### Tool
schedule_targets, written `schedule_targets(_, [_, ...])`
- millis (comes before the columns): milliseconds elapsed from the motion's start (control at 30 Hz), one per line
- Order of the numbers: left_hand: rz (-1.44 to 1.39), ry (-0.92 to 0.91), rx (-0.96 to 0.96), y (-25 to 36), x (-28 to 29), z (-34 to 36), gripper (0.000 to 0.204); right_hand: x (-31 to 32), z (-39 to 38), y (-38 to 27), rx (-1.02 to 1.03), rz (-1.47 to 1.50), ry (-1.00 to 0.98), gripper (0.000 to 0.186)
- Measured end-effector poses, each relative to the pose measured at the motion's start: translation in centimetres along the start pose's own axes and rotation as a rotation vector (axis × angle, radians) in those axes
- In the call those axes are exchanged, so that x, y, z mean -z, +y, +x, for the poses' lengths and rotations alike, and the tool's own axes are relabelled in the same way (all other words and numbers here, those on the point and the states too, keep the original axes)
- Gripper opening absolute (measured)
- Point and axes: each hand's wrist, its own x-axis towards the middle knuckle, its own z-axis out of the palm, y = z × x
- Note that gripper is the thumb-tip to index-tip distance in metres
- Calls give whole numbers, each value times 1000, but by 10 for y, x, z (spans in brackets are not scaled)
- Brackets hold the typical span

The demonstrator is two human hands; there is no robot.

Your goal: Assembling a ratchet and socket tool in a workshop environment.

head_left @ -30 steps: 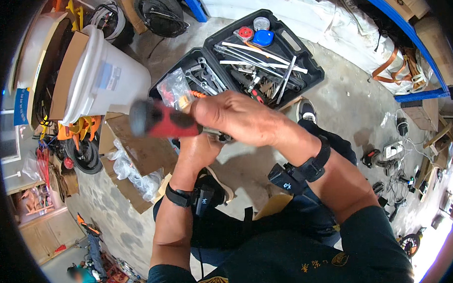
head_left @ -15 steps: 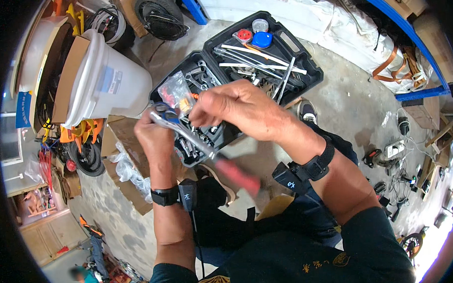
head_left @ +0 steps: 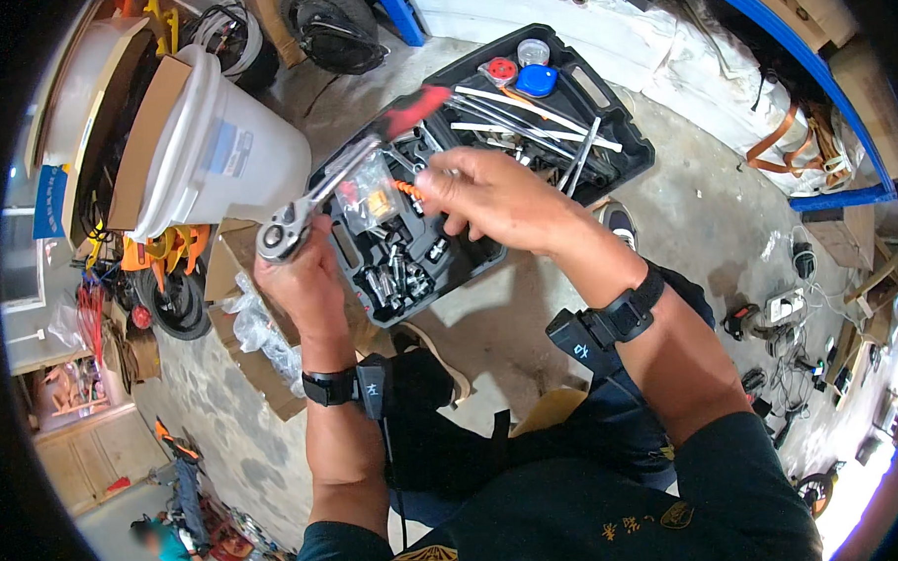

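The open black tool case [head_left: 617, 146] on the concrete floor is the landmark here. Left of the case stands a white bucket [head_left: 227, 155] with a cardboard sheet against it; between the bucket and the case, just above the case's near-left corner, the ratchet wrench [head_left: 341, 175] is held up in the air, its chrome head low and left, its red-and-black grip slanting up over the case's lid half.

The left hand [head_left: 305, 276] is closed around the ratchet wrench just below the head — thumb and fingers wrapped on the steel neck. The right hand [head_left: 491, 195] hovers over the middle of the case, fingers curled loosely; whether it pinches some small part I cannot tell. The two hands are apart, not touching.

Judging by its look, the wrench is solid steel: stiff, fairly heavy for its size, head-weighted. The bare chrome shank would likely be slick, so the rubbery grip seems the surer hold — the end now free. Small sockets [head_left: 395, 277] sit in the case's near tray, light and apt to roll.
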Motion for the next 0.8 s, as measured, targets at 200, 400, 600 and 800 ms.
schedule_targets(200, [138,-436,-391,0,-9,-30,24,0,6,5,-8,472,123,55])
schedule_targets(400, [567,-927,-573,-10,-29,-51,17,3,1,-7,158,441,144,63])
schedule_targets(600, [874,-884,-514,-33,-24,-44,9,-5,-13,-19,397,164,-168,78])
schedule_targets(800, [293,-842,-125,-52,-23,-25,56,-16,-21,-17,327,211,-248,87])
